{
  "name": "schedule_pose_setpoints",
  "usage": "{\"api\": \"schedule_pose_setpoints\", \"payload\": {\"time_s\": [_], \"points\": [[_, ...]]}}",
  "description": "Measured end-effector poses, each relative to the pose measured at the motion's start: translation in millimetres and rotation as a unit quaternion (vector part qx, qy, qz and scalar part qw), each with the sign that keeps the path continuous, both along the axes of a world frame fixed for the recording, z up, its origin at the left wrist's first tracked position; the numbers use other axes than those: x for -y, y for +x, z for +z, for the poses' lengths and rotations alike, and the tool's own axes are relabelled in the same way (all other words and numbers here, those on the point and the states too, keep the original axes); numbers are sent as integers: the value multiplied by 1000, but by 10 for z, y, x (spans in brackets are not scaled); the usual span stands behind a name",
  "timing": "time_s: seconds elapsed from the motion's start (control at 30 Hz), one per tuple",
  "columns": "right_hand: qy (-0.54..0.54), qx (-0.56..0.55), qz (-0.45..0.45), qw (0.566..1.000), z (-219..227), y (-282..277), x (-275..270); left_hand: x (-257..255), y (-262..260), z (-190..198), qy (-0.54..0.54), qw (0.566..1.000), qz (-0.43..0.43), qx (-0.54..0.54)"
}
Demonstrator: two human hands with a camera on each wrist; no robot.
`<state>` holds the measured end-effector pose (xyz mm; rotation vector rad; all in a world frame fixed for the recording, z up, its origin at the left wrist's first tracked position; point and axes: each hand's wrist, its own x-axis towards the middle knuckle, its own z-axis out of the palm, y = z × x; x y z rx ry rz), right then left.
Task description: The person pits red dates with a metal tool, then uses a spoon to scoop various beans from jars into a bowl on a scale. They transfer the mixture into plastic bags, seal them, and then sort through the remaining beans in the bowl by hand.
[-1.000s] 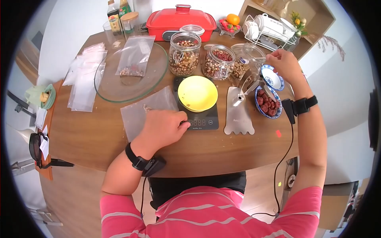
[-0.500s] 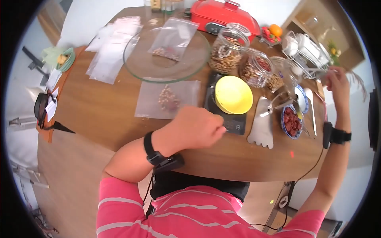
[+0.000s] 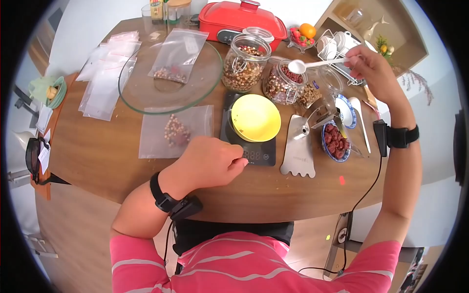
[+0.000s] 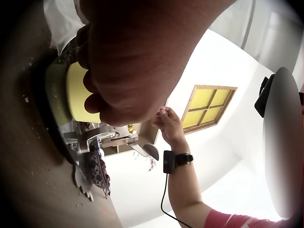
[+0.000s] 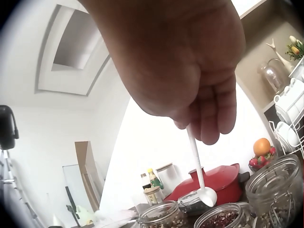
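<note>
My right hand (image 3: pixel 373 73) pinches the handle of a white spoon (image 3: pixel 322 63). The spoon's bowl overlaps the mouth of an open clip-top jar (image 3: pixel 285 90) with dark red beans at its top. In the right wrist view the spoon (image 5: pixel 198 164) slants down from the fingertips towards the open jars. With fingers loosely curled and nothing visible in them, my left hand (image 3: pixel 207 161) is by the front left corner of a black kitchen scale (image 3: pixel 266 157). A yellow bowl (image 3: pixel 256 117) sits on the scale. A clear bag (image 3: pixel 151 141) with mixed beans lies left of it.
Another bean jar (image 3: pixel 244 71) stands left. A patterned bowl (image 3: pixel 336 141) of dark red dried fruit, a metal scraper (image 3: pixel 298 151) and a second white spoon (image 3: pixel 362 124) lie right. Behind are a glass plate (image 3: pixel 122 88) bearing a filled bag, and a red electric cooker (image 3: pixel 239 22).
My right hand has come from the small bowls at the right to above the jars, now holding a white spoon. The head view has shifted; my left hand stays by the scale.
</note>
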<state>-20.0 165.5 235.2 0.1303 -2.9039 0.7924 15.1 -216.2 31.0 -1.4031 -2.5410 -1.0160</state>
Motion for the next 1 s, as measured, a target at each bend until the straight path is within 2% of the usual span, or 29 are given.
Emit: {"api": "schedule_pose_setpoints", "payload": {"time_s": [0.07,0.23,0.47,0.57,0.63,0.77,0.83,0.87,0.97,1.0], "points": [[13,25,-9,1000,7,-20,53,5,-4,-11,2,1000,6,5],[47,57,46,996,62,-104,78,8,-17,-26,2,1000,8,1],[117,76,52,989,19,-172,255,0,-24,-12,-7,1000,17,4],[97,92,77,988,-18,-240,157,-4,-29,-18,-5,1000,17,0],[55,145,40,987,-7,-298,67,-7,-31,-15,-12,1000,15,-2],[30,170,32,984,-64,-425,-143,-7,-30,-6,-15,1000,19,4],[-51,217,-19,975,-128,-437,-220,-8,-33,-17,-14,1000,19,1],[-51,215,-20,975,-165,-429,-282,-6,-38,-17,-13,1000,20,-1],[-181,224,-85,954,-279,-417,-388,4,-41,-1,-20,1000,24,0],[-180,223,-85,954,-322,-416,-411,5,-38,-5,-19,1000,23,-1]]}}
